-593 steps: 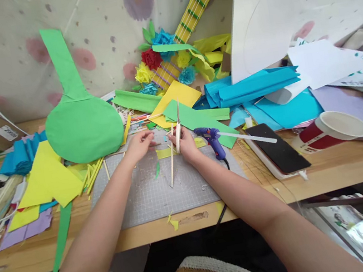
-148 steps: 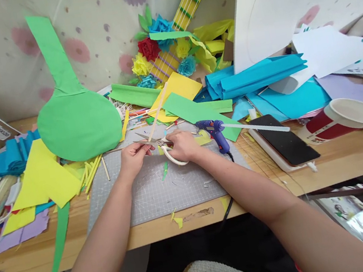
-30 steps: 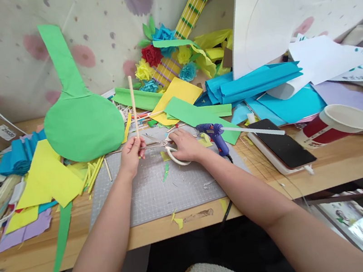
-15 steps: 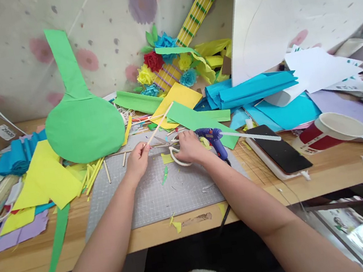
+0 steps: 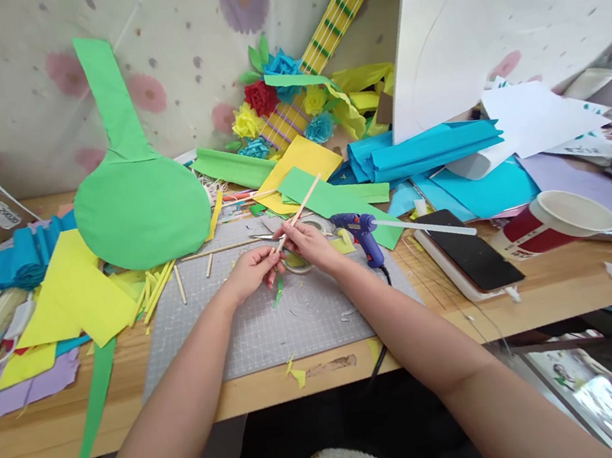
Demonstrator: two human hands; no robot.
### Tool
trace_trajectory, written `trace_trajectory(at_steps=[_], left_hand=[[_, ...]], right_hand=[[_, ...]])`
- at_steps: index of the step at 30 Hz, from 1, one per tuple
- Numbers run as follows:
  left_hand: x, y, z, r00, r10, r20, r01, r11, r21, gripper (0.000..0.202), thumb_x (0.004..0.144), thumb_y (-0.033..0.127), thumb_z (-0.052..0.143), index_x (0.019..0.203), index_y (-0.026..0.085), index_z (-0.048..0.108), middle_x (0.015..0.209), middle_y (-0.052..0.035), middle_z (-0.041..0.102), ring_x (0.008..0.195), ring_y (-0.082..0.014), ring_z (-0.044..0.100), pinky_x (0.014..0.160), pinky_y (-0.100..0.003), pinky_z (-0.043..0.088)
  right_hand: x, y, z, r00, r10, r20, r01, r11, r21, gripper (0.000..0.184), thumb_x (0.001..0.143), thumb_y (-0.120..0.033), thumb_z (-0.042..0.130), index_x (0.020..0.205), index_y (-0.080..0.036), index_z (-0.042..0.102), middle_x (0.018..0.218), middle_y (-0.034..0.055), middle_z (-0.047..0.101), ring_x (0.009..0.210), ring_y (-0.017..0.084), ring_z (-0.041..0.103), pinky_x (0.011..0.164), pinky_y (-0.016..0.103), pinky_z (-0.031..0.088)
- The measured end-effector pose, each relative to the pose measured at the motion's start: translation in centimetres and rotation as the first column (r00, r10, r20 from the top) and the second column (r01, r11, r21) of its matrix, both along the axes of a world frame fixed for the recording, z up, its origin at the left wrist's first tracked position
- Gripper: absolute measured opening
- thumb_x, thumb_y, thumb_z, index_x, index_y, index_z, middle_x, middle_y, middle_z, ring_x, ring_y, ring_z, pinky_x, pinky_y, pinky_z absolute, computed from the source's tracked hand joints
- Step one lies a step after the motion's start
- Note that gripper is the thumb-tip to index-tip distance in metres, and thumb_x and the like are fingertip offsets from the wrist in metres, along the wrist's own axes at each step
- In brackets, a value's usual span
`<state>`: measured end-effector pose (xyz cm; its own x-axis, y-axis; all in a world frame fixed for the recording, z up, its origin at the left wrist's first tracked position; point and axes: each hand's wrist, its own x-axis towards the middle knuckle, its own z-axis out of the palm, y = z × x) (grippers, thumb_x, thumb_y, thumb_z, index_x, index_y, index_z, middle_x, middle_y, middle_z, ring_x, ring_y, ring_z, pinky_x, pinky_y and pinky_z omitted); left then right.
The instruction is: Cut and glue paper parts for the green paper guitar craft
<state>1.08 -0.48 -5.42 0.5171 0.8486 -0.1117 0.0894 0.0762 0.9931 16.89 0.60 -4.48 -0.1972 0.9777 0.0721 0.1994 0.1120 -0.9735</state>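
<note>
A thin pale wooden stick slants up and to the right above the cutting mat. My left hand pinches its lower end, and my right hand closes its fingertips on it a little higher. The two hands are close together, nearly touching. Beneath my right hand lie scissors with white handles, partly hidden. To the left of them a longer stick and two short stick pieces lie on the grey cutting mat. A purple glue gun with a long glue stick rests right of my right hand.
A green paper-covered banjo-like shape leans at the back left. Yellow paper lies below it. At the right are a phone, a paper cup and rolled blue paper. A flower-decorated paper guitar leans behind.
My right hand has let go of the scissors and taken hold of the stick. My left hand has moved right and slightly down, bringing the stick toward my right hand.
</note>
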Motion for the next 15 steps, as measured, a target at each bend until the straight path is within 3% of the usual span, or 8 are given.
trace_trajectory(at_steps=[4, 9, 11, 15], left_hand=[[0.4, -0.4, 0.1, 0.997, -0.062, -0.038, 0.065, 0.996, 0.065, 0.027, 0.078, 0.041, 0.051, 0.075, 0.015, 0.053, 0.059, 0.0032, 0.049, 0.040, -0.0044, 0.037, 0.040, -0.020, 0.036], [1.6, -1.1, -0.2, 0.976, -0.102, -0.192, 0.163, 0.930, 0.330, 0.021, 0.079, 0.030, 0.050, 0.065, 0.015, 0.053, 0.059, 0.0027, 0.050, 0.053, -0.0063, 0.044, 0.053, -0.019, 0.038], [1.8, -1.2, -0.3, 0.968, -0.153, -0.200, 0.211, 0.926, 0.312, 0.021, 0.080, 0.030, 0.048, 0.067, 0.015, 0.054, 0.061, 0.0022, 0.052, 0.053, -0.0065, 0.045, 0.054, -0.020, 0.038], [1.0, -0.6, -0.4, 0.993, -0.117, -0.026, 0.120, 0.971, 0.207, 0.026, 0.082, 0.038, 0.045, 0.084, 0.014, 0.056, 0.070, -0.0005, 0.058, 0.052, -0.0065, 0.048, 0.054, -0.022, 0.042]], right_hand=[[-0.5, -0.2, -0.2, 0.961, -0.012, -0.275, -0.022, 0.992, -0.122, 0.049, 0.072, -0.066, 0.043, 0.062, -0.018, 0.047, 0.040, -0.0073, 0.034, 0.034, 0.005, 0.026, 0.037, 0.020, 0.020], [-0.8, 0.1, 0.3, 0.910, -0.116, -0.397, 0.001, 0.961, -0.278, 0.050, 0.074, -0.062, 0.044, 0.050, -0.020, 0.037, 0.030, -0.0080, 0.028, 0.028, 0.004, 0.019, 0.032, 0.020, 0.013], [-0.7, 0.3, 0.4, 0.904, -0.136, -0.405, 0.034, 0.968, -0.250, 0.050, 0.075, -0.060, 0.044, 0.047, -0.019, 0.036, 0.029, -0.0079, 0.026, 0.027, 0.004, 0.020, 0.032, 0.020, 0.013], [0.1, 0.2, 0.4, 0.929, -0.084, -0.361, 0.030, 0.988, -0.152, 0.047, 0.075, -0.058, 0.049, 0.051, -0.018, 0.046, 0.034, -0.0060, 0.035, 0.031, 0.004, 0.027, 0.035, 0.019, 0.017]])
